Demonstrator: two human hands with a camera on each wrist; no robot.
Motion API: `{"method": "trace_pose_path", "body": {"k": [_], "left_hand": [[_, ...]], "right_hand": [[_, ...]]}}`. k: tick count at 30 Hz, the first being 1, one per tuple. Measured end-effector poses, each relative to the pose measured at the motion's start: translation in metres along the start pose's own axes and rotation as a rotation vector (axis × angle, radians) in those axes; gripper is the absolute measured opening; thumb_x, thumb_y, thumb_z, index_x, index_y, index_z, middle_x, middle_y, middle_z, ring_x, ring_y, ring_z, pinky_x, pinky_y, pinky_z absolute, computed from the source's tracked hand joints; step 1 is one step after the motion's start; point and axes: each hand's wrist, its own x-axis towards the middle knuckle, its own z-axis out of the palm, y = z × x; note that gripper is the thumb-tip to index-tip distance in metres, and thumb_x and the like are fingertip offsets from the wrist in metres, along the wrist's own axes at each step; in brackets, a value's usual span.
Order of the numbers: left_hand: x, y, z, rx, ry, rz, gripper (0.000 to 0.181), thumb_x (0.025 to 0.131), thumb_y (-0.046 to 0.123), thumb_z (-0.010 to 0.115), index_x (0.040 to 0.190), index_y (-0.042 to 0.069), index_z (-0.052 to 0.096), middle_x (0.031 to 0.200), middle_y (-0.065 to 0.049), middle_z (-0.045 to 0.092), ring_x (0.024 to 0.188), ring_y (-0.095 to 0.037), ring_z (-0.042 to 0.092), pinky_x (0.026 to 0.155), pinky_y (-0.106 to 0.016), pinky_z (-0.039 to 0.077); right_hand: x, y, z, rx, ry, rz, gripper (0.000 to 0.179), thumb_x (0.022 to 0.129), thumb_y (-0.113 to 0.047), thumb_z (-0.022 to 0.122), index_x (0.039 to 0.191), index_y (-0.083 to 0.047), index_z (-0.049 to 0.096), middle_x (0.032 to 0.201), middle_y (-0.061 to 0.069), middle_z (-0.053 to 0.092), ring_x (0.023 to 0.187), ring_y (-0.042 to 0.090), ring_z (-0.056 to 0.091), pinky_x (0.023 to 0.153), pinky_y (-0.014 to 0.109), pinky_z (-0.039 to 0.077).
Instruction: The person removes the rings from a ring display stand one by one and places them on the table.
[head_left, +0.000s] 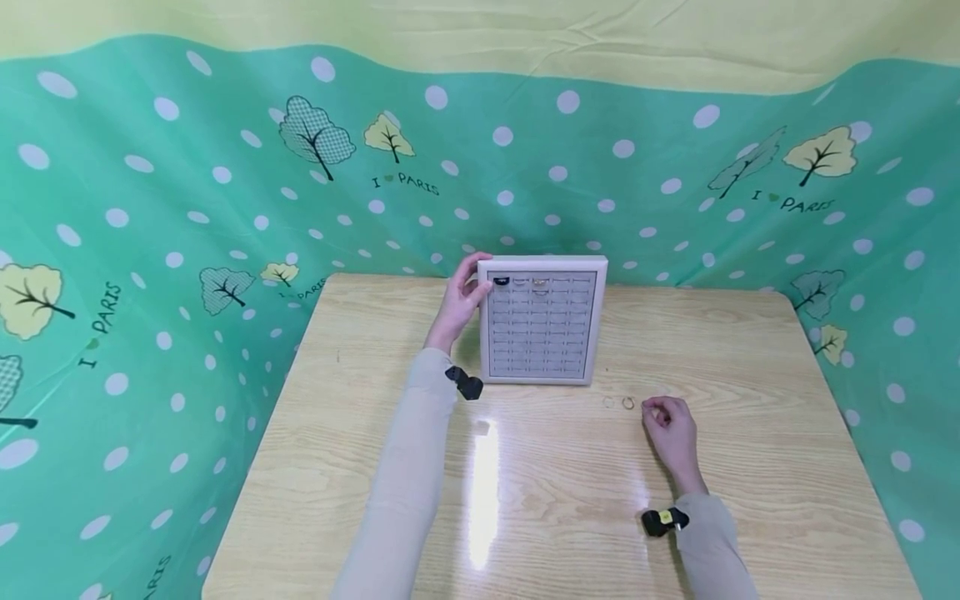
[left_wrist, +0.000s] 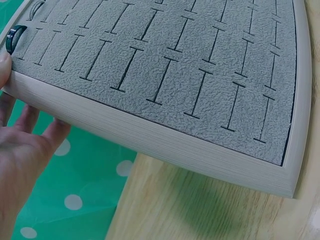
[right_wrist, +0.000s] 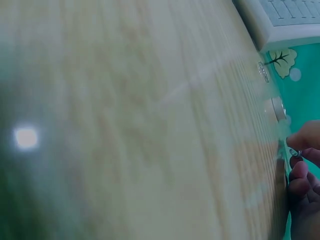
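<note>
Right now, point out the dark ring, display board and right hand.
Dark ring (left_wrist: pixel 15 38), left wrist view: on its band.
Display board (head_left: pixel 538 338), head view: bare grey pad.
Right hand (head_left: pixel 678 434), head view: back of the hand.

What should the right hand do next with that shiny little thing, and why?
I'd guess lift the shiny thing, probably a ring, toward a bare slot in the board. The right hand pinches it, the left hand holds the board, and a dark ring sits in a slot there.
</note>
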Motion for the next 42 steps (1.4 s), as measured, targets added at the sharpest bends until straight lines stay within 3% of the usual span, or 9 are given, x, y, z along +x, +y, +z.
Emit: {"method": "trace_pose_path", "body": {"k": [7, 26, 36, 42], "left_hand": [[0.001, 0.001, 0.0, -0.017, -0.01, -0.018, 0.048, 0.094, -0.005, 0.054, 0.138, 0.012, 0.046, 0.132, -0.015, 0.05, 0.112, -0.033, 0.056, 0.087, -0.043, 0.052], [0.002, -0.001, -0.001, -0.024, -0.002, -0.024, 0.047, 0.093, -0.006, 0.054, 0.136, 0.012, 0.047, 0.13, -0.015, 0.051, 0.112, -0.033, 0.057, 0.086, -0.042, 0.053], [-0.008, 0.024, 0.002, -0.031, -0.019, -0.049, 0.047, 0.093, -0.008, 0.053, 0.137, 0.007, 0.045, 0.131, -0.017, 0.05, 0.115, -0.034, 0.056, 0.09, -0.044, 0.051], [-0.009, 0.024, 0.002, -0.028, -0.022, -0.049, 0.047, 0.093, -0.008, 0.054, 0.137, 0.005, 0.044, 0.132, -0.017, 0.049, 0.116, -0.034, 0.055, 0.09, -0.044, 0.05]], "right_hand": [[0.004, 0.003, -0.002, -0.015, -0.016, 0.042, 0.009, 0.086, 0.0, 0.065, 0.094, 0.002, 0.068, 0.097, 0.013, 0.055, 0.071, 0.013, 0.047, 0.059, 0.014, 0.036], [0.004, 0.004, 0.0, -0.013, -0.004, 0.038, 0.009, 0.083, 0.003, 0.066, 0.091, 0.001, 0.07, 0.094, 0.011, 0.054, 0.069, 0.012, 0.047, 0.058, 0.014, 0.035], [0.003, 0.002, -0.001, -0.001, -0.036, 0.071, 0.013, 0.085, 0.003, 0.065, 0.098, 0.001, 0.068, 0.1, 0.012, 0.052, 0.07, 0.011, 0.045, 0.058, 0.015, 0.036], [0.003, -0.005, -0.004, 0.076, -0.055, 0.138, 0.018, 0.089, -0.004, 0.064, 0.106, 0.002, 0.064, 0.108, 0.013, 0.048, 0.074, 0.008, 0.047, 0.06, 0.011, 0.039]]}}
